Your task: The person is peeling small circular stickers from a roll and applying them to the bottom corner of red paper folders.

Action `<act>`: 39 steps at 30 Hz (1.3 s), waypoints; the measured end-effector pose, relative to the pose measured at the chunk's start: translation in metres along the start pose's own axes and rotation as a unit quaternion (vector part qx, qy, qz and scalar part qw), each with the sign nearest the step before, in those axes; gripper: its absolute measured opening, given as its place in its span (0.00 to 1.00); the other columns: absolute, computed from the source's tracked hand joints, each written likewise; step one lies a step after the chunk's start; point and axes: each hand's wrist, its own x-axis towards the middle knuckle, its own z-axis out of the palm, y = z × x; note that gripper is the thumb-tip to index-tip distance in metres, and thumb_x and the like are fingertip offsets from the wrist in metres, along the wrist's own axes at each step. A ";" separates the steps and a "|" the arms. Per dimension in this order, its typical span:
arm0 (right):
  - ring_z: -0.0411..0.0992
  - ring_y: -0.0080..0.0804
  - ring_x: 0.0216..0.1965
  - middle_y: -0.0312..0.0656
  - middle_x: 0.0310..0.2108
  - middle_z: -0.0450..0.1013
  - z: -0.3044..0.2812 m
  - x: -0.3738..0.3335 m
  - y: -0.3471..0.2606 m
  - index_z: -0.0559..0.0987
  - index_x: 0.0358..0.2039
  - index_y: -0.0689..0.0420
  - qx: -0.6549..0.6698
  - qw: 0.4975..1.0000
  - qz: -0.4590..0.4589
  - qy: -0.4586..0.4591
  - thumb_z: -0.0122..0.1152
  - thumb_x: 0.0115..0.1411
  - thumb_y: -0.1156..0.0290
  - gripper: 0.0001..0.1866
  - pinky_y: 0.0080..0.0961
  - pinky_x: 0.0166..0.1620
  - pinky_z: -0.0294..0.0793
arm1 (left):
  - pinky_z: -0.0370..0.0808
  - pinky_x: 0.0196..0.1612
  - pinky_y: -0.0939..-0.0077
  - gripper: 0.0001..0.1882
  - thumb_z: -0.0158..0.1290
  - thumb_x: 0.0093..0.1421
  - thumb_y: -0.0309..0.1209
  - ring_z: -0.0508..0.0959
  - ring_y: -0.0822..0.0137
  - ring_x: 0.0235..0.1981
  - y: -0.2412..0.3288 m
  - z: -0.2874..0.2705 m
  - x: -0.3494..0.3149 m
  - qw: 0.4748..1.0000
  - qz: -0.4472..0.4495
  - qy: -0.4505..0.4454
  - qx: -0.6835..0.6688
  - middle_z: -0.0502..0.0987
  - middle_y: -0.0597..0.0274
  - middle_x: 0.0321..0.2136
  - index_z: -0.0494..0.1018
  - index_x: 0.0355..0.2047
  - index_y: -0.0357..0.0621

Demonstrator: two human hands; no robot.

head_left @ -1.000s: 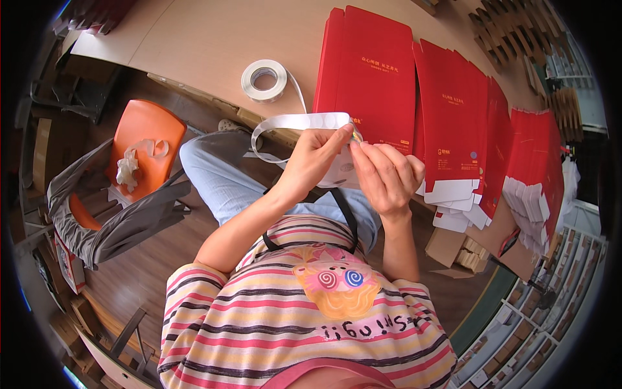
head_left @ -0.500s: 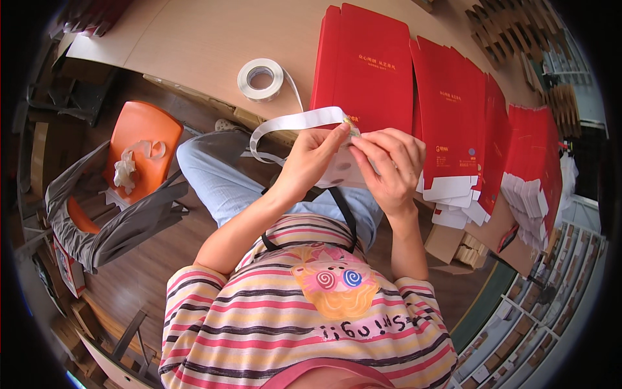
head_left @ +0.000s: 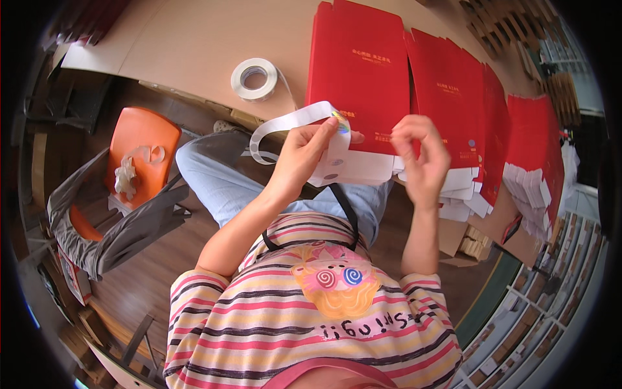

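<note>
My left hand (head_left: pixel 302 154) pinches a white strip of round stickers (head_left: pixel 295 120) between thumb and fingers, just in front of the nearest red flat carton (head_left: pixel 359 71). A shiny rainbow-coloured sticker shows beside the thumb, and the strip's end hangs below. From the hand the strip loops left and back towards a sticker roll (head_left: pixel 254 80) lying on the table. My right hand (head_left: pixel 424 159) is raised over the carton's lower right part, apart from the strip. Its thumb and forefinger are curled together; anything between them is too small to make out. White flaps (head_left: pixel 359 167) extend from the carton towards my lap.
More red flat cartons (head_left: pixel 447 97) with white flaps overlap to the right, with another stack (head_left: pixel 532 139) farther right. An orange chair (head_left: pixel 146 139) with crumpled white backing strip on it stands at left. Below the table's right side is an open cardboard box (head_left: pixel 476 243).
My right hand has moved away from the strip to the right and is now over the carton. My left hand keeps its hold on the strip, where a shiny sticker now shows.
</note>
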 end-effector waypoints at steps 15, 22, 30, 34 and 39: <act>0.70 0.16 0.28 0.34 0.26 0.76 -0.066 0.050 0.064 0.81 0.33 0.61 -0.144 0.928 0.227 -0.260 0.61 0.62 0.67 0.09 0.18 0.33 0.69 | 0.79 0.43 0.73 0.28 0.41 0.70 0.47 0.83 0.67 0.37 -0.004 -0.005 0.002 0.998 -0.003 -0.012 0.059 0.82 0.51 0.41 0.78 0.42 0.30; 0.72 0.18 0.29 0.35 0.26 0.77 -0.066 0.056 0.062 0.81 0.32 0.62 -0.166 0.913 0.235 -0.288 0.62 0.62 0.68 0.10 0.19 0.35 0.71 | 0.79 0.38 0.79 0.26 0.43 0.70 0.46 0.82 0.72 0.33 -0.005 -0.005 0.003 0.999 -0.005 -0.011 0.034 0.83 0.56 0.37 0.79 0.42 0.33; 0.72 0.20 0.27 0.36 0.24 0.76 -0.053 0.047 0.048 0.81 0.32 0.61 -0.220 0.917 0.222 -0.250 0.66 0.58 0.66 0.10 0.21 0.32 0.72 | 0.79 0.38 0.79 0.26 0.43 0.71 0.47 0.82 0.72 0.33 -0.004 -0.005 0.003 0.999 -0.009 -0.013 0.036 0.83 0.56 0.37 0.79 0.42 0.33; 0.72 0.23 0.26 0.39 0.23 0.76 -0.043 0.033 0.034 0.80 0.31 0.60 -0.396 0.897 0.140 -0.136 0.68 0.56 0.64 0.12 0.24 0.32 0.73 | 0.78 0.39 0.79 0.26 0.43 0.71 0.47 0.82 0.72 0.34 -0.005 -0.007 0.003 0.999 -0.008 -0.017 0.039 0.83 0.57 0.36 0.79 0.42 0.34; 0.77 0.34 0.28 0.42 0.24 0.77 -0.045 0.014 0.048 0.79 0.30 0.60 -0.320 0.917 0.237 -0.039 0.71 0.53 0.55 0.19 0.30 0.34 0.76 | 0.78 0.41 0.78 0.27 0.43 0.71 0.47 0.82 0.71 0.36 -0.005 -0.007 0.001 0.999 -0.008 -0.014 0.043 0.83 0.56 0.37 0.79 0.43 0.34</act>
